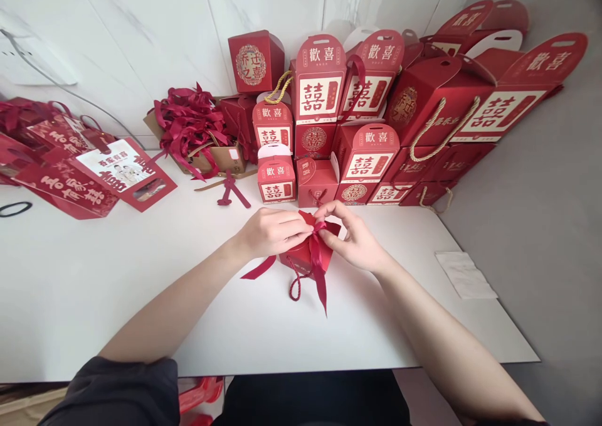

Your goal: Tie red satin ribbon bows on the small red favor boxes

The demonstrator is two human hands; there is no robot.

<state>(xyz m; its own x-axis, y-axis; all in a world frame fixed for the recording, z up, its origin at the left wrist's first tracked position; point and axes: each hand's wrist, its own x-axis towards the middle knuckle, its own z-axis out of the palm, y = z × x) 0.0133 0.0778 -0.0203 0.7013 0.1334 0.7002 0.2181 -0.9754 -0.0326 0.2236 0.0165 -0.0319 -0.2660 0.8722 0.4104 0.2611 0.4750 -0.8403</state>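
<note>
A small red gift box [301,258] stands on the white table [141,288] in front of me, with a dark red ribbon [318,269] tied at its top and tails hanging down its front and left. My left hand [273,230] pinches the ribbon at the box top from the left, fingers closed. My right hand [353,236] pinches the ribbon knot from the right, fingers closed on it.
Several finished red gift boxes [362,118] are stacked at the back against the wall. A cardboard box of loose red ribbons [192,125] sits at back left. Flat red bags [94,175] lie at the left. A white tissue [465,274] lies at the right table edge.
</note>
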